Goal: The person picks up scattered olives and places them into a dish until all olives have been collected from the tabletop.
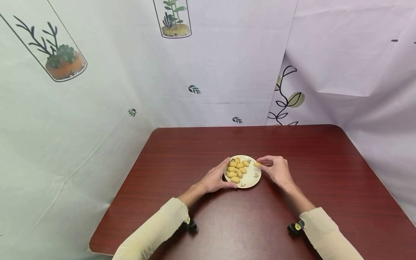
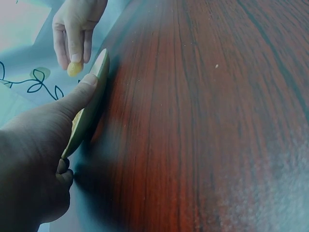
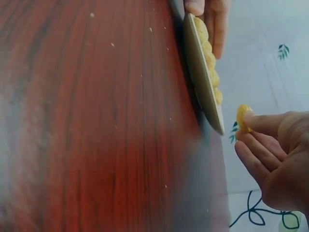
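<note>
A round cream plate (image 1: 249,180) with a small printed pattern holds several yellow, oval, bumpy pieces (image 1: 239,173), bunched on its left half; what they are I cannot tell. My left hand (image 1: 215,179) grips the plate's left edge. In the left wrist view the thumb (image 2: 82,94) lies over the rim, with curled fingers lower down. Above the plate's right edge, my right hand (image 1: 276,169) pinches one yellow oval piece (image 3: 243,118) between thumb and fingertips. That piece is apart from the plate in the right wrist view.
The plate is over a dark red wood-grain table (image 1: 195,144) with rounded corners. Pale cloth (image 1: 227,72) printed with plants hangs behind and along the sides. Tiny light specks (image 3: 112,45) dot the tabletop. Dark wrist devices (image 1: 191,226) sit at both cuffs.
</note>
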Tool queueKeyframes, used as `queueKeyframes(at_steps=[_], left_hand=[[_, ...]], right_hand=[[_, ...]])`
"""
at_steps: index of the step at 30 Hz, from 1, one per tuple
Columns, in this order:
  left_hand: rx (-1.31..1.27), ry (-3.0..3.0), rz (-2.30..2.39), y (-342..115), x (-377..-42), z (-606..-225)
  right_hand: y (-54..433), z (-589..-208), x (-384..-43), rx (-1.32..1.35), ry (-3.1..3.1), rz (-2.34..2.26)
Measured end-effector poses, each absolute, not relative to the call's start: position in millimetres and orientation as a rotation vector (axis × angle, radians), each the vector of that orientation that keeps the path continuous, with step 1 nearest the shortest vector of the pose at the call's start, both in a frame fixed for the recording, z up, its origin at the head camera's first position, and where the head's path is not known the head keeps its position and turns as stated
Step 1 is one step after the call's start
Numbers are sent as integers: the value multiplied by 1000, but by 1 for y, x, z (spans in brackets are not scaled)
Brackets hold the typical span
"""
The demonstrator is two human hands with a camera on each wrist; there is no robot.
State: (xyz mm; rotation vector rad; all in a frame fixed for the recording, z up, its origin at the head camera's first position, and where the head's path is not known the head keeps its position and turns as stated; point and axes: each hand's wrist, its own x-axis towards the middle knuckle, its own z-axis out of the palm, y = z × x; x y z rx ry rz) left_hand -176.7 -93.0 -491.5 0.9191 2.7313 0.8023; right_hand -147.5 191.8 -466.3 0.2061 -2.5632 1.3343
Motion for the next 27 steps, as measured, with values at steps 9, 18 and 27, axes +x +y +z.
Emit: queueKeyframes(at_steps=[9,18,27], left_hand=[[911,2725,800,-93,-177,-490],[916,2728,803,-93,-175,-490],[914,2728,802,-93,-176,-490]], right_hand=[[179,-469,-146,359,-2612,1331],[171,-474,-145,426,-2669,1370],[165,-475,-144,444,-2689,1397]])
